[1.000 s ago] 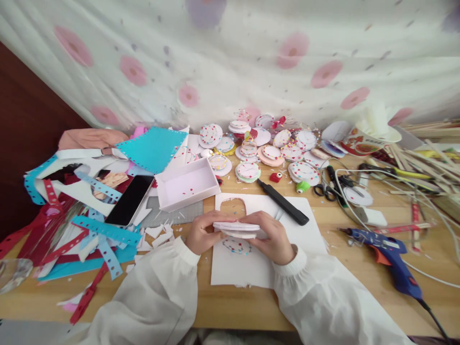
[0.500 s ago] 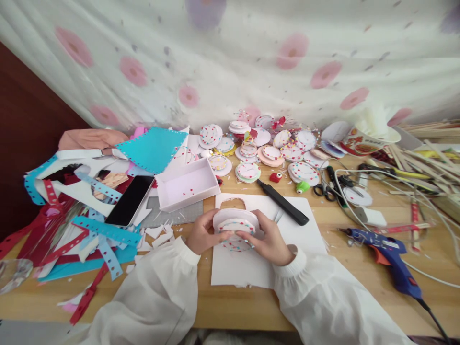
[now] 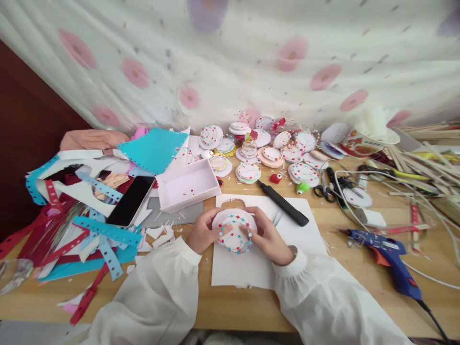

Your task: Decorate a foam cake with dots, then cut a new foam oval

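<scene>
Between my two hands is a small layered paper cake (image 3: 234,220), its white discs edged with red and blue beads. My left hand (image 3: 205,232) grips its left side, thumb on the front. On the other side my right hand (image 3: 270,235) has its fingers wrapped round the edge and its thumb pressed on the beads. The cake's top faces me, tilted, above a white paper sheet (image 3: 302,249). A brown ring-shaped strip (image 3: 233,201) shows just behind it. To the right on the sheet lies a black utility knife (image 3: 283,203).
Several similar beaded paper cakes (image 3: 247,171) line the back. A pale box (image 3: 189,184), a phone (image 3: 131,201) and paper scraps (image 3: 104,230) are at the left. A blue glue gun (image 3: 386,256), scissors (image 3: 324,192) and white cables (image 3: 427,211) occupy the right.
The cake has tipped further toward me, so more of its beaded top shows. Both hands keep their hold, with the thumbs shifted apart.
</scene>
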A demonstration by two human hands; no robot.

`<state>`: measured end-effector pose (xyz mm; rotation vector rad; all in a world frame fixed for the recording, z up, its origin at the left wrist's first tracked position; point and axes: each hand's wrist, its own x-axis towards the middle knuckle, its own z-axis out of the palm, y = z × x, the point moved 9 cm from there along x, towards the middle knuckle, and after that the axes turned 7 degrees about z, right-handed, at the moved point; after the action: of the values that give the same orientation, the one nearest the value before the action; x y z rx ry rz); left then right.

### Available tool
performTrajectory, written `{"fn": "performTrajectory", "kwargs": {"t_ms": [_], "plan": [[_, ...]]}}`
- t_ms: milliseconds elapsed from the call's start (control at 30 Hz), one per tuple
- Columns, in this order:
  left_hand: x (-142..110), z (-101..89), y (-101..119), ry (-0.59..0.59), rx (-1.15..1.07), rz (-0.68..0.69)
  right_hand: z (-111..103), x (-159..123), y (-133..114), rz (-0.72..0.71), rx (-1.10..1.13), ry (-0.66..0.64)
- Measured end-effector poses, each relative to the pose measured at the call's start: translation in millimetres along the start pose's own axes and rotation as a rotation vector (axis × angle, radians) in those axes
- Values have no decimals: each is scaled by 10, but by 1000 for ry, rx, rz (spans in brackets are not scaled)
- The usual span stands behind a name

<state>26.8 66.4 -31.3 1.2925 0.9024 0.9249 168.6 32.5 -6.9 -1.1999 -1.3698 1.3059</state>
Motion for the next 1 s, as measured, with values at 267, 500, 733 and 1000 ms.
{"fn": "performTrajectory", "kwargs": {"t_ms": [267, 500, 733, 1000], "plan": [[-18, 221, 140, -231, -239, 180, -167, 18, 45, 59, 135, 128], [47, 30, 79, -17, -217, 130, -284, 26, 147, 73, 253, 203], [59, -35, 65, 47, -274, 101, -455, -43, -71, -94, 209, 303], [64, -119, 55, 121, -277, 93, -682, -114, -41, -98, 324, 549]]}}
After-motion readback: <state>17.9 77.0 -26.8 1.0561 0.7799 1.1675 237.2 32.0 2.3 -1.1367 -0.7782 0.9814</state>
